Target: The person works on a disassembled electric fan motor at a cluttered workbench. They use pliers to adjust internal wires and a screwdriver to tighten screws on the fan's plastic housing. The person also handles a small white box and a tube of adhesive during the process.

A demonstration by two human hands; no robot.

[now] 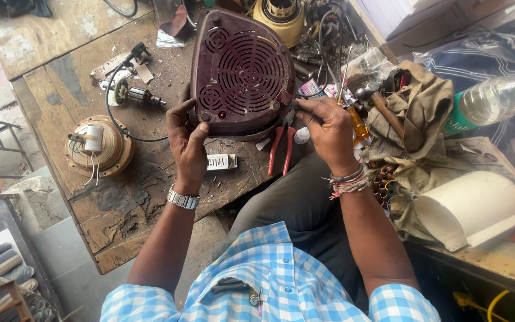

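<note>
A dark maroon plastic housing [239,71] with a round slotted grille is tilted up on the worn wooden workbench [120,203]. My left hand [187,143] grips its lower left edge, thumb on the rim. At the lower right corner my right hand [329,128] has its fingers pinched against the housing; whether they hold a small tool or part is hidden. Red-handled pliers [280,149] lie on the bench just below the housing, between my hands.
A round motor part with wires [98,146] and a small armature [135,94] lie at left. A small white box [220,161] sits by my left wrist. Right side holds rags [418,107], a hammer [377,98], a plastic bottle [496,98], a white curved cover [469,206].
</note>
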